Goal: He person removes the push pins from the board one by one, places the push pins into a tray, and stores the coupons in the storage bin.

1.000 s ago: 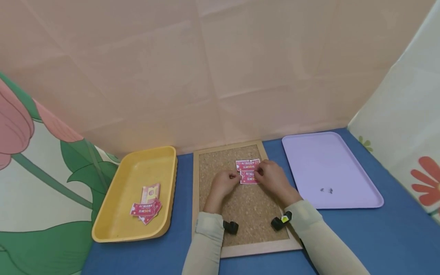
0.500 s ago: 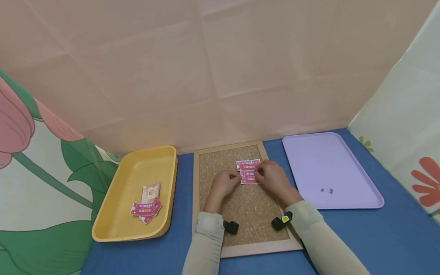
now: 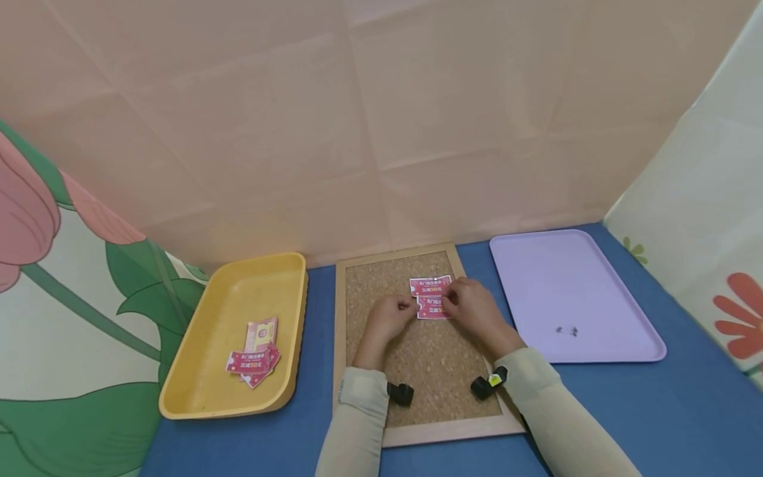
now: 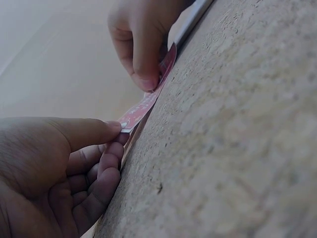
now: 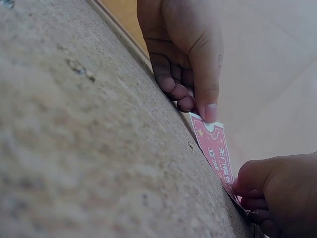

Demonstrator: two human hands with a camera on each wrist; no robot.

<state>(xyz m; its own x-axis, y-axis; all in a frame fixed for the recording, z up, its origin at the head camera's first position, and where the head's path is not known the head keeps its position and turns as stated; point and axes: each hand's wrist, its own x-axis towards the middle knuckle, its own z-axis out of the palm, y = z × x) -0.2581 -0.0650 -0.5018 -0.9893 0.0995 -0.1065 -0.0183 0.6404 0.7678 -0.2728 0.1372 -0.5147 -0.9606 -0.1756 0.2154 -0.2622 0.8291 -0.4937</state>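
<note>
A framed cork board lies in the middle of the head view. Near its top is a red-and-white coupon, and a second, lower coupon sits just under it. My left hand pinches the left end of this lower coupon between thumb and forefinger, seen closely in the left wrist view. My right hand has thumb and curled fingers on the coupon's right part and covers that end. Both wrist views show the lower coupon slightly bent along the cork; whether a pin is under the right thumb cannot be seen.
A yellow tray at left holds several red coupons and a paler pink-and-yellow slip. On the lilac tray at right lie a few tiny dark pieces. Blue cloth covers the table; a wall rises behind.
</note>
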